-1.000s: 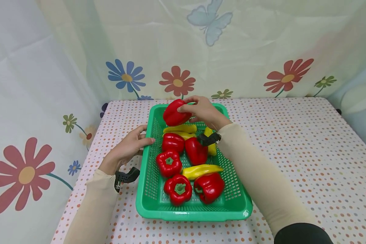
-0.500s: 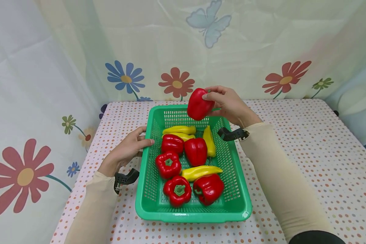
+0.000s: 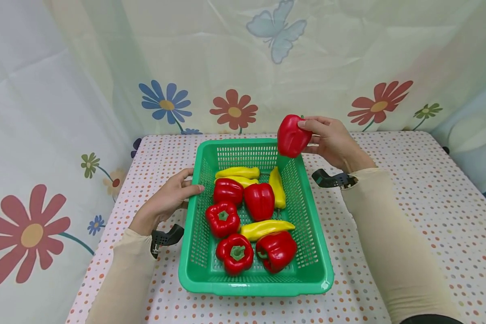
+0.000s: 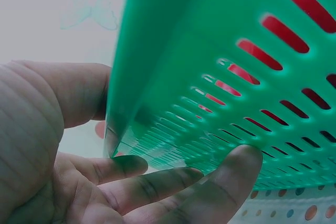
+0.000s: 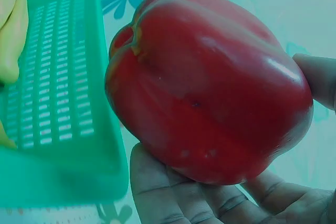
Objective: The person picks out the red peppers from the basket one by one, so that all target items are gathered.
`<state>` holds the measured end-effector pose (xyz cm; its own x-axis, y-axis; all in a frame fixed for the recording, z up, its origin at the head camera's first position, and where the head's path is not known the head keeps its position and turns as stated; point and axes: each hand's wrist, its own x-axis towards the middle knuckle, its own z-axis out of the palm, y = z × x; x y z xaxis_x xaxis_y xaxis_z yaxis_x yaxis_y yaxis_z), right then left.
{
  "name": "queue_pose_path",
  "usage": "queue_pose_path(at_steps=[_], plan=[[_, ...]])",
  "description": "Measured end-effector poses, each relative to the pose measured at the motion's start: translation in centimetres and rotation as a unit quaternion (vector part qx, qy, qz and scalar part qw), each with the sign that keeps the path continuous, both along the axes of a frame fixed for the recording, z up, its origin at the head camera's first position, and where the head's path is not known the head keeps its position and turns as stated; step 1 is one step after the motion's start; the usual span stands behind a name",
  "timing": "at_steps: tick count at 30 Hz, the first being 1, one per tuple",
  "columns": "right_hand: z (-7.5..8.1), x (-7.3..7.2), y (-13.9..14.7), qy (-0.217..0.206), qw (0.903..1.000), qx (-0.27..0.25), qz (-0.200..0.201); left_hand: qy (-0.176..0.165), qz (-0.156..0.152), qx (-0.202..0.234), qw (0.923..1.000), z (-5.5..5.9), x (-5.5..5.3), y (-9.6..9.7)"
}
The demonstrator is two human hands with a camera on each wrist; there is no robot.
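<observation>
A red bell pepper (image 3: 293,136) is held by my right hand (image 3: 332,139) above the far right corner of a green plastic basket (image 3: 255,288). In the right wrist view, thumb and fingers grip the bell pepper (image 5: 210,87) from opposite sides. My left hand (image 3: 171,197) holds the basket's left side, thumb over the rim and fingers against the slotted outer wall (image 4: 173,40). Inside lie several more red bell peppers, one of them (image 3: 260,201) near the middle. Long yellow peppers lie among them, including one (image 3: 267,229) toward the front and another (image 3: 277,188) along the right.
The basket stands on a table (image 3: 413,202) covered with a dotted cloth. Behind and to the left hangs a curtain (image 3: 328,58) printed with flowers and a butterfly. Small black devices are strapped to both wrists, one (image 3: 332,179) on the right.
My right hand has carried the red bell pepper rightward from over the basket's far left part to its far right corner, turning it more upright. The left hand stays on the basket.
</observation>
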<state>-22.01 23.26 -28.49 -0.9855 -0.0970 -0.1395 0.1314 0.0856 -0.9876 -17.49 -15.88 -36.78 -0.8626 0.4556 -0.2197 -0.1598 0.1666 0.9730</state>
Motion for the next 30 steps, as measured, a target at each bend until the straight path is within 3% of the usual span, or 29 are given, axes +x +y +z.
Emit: queue_pose_path(at_steps=[13, 30], plan=[[-1.1, 0.6, 3.8, -0.03, 0.999, -0.03, -0.011, 0.0, 0.001, -0.003, 1.0, -0.3, -0.2, -0.1], [-4.4, 0.4, 7.0, -0.086, 0.9958, -0.018, -0.027, 0.004, 0.002, -0.007, 1.0, -0.3, 0.0, -0.1]])
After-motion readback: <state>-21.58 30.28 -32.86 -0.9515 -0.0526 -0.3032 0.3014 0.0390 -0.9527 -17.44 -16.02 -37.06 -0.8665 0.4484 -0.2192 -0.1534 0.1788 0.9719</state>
